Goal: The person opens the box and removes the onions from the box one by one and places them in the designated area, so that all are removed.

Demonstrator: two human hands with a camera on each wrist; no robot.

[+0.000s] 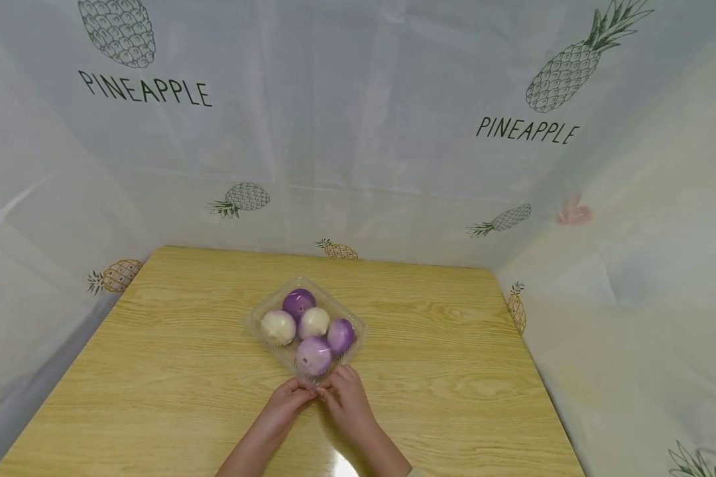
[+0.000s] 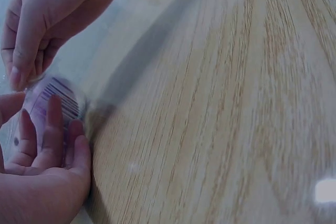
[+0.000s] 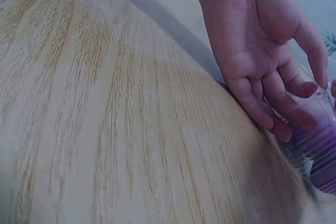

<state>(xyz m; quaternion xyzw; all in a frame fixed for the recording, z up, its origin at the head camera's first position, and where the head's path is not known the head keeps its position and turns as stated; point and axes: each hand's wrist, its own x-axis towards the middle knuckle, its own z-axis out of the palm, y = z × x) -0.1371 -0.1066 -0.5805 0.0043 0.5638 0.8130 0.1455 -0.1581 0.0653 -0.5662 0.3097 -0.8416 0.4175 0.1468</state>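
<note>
Near side first: a small glare patch (image 1: 344, 466) sits on the wood closer in than both grips, between the forearms. Left grip (image 1: 285, 401) pinches the near corner of the clear plastic container (image 1: 333, 306). Right grip (image 1: 345, 399) pinches the same corner just beside it, thumb and finger together; its other fingers curve loosely near the wall in the right wrist view. Tips of the two grips nearly meet.

Room: tabletop (image 1: 453, 371) runs well out to the left and right of both grips; side edges are well apart from them. Far edge is past the container, with a strip of wood between.

Container: 1, directly ahead of the grips, flat on the wood, turned so one corner points at them. Ribbed walls. Can't tell if a lid is closed.

Contents: 5 onion-like bulbs, 3 purple, 2 white. Going out from the grips: light purple bulb (image 1: 313, 357); right-hand purple bulb (image 1: 341, 336); left-hand white bulb (image 1: 278, 328); middle white bulb (image 1: 314, 322); dark purple bulb (image 1: 299, 303), farthest.

Beyond the far edge: pale sheet (image 1: 358, 132) with pineapple prints, "PINEAPPLE" lettered twice. More sheeting borders both side edges.
</note>
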